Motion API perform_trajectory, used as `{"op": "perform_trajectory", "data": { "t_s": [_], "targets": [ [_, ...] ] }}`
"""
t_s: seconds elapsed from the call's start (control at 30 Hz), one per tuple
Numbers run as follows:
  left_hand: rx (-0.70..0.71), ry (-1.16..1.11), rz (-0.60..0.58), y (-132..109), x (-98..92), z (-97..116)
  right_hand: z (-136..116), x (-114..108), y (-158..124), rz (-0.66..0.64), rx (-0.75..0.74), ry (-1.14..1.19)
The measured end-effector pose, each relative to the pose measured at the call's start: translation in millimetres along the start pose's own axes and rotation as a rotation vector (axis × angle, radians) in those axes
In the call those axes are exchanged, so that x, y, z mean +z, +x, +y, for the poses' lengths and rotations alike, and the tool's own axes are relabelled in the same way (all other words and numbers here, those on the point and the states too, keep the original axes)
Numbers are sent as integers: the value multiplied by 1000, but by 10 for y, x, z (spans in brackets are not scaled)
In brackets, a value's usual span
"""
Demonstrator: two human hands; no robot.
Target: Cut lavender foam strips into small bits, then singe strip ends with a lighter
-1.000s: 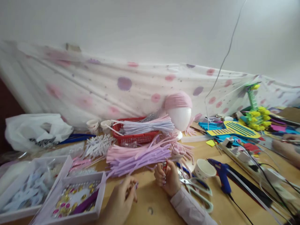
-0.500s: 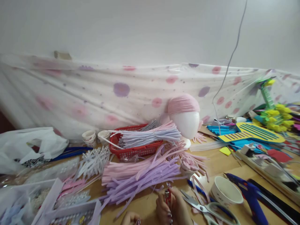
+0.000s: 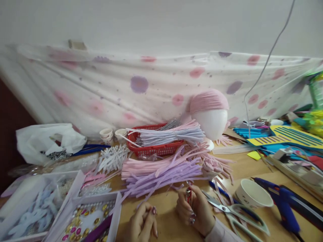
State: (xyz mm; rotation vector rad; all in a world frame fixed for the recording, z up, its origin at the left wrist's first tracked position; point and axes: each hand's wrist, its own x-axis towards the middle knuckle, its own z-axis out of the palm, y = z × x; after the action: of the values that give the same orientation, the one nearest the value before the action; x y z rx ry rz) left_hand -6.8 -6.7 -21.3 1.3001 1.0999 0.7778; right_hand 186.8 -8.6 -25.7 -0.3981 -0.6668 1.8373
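My right hand (image 3: 193, 208) is wrapped round a red lighter (image 3: 188, 194), its metal top pointing up. To its left, my left hand (image 3: 143, 220) is held low with thumb and fingers pinched together; whatever is between them is too small to make out. Lilac pipe cleaners (image 3: 161, 178) lie just beyond both hands, with pink pipe cleaners (image 3: 143, 168) behind them. Beside my right hand lie open scissors (image 3: 227, 209) with pale handles. A paper cup (image 3: 210, 168) behind it holds short pink pieces.
A red basket (image 3: 156, 150) carries pale pipe cleaners, near a white foam head (image 3: 210, 122) with a pink covering. White boxes (image 3: 116, 215) of gems and beads stand at left. At right are an empty paper cup (image 3: 252, 195), a blue glue gun (image 3: 285, 205) and a power strip (image 3: 292, 171).
The view has tilted down and turned left, showing more of both hands and the boxes. My right hand still holds the lighter; my left hand is still pinched.
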Motion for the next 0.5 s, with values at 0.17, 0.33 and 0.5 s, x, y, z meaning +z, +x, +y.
{"op": "perform_trajectory", "data": {
  "t_s": [0.17, 0.33, 0.5],
  "targets": [
    [17, -67, -46, 3, -47, 86, -36, 33, 1, 8, 3, -109],
    [108, -48, -30, -7, -60, 145, -77, 89, 2, 1, 31, -186],
    [138, -59, -45, -66, -35, 151, -74, 141, -1, 14, 49, -283]
  ]
}}
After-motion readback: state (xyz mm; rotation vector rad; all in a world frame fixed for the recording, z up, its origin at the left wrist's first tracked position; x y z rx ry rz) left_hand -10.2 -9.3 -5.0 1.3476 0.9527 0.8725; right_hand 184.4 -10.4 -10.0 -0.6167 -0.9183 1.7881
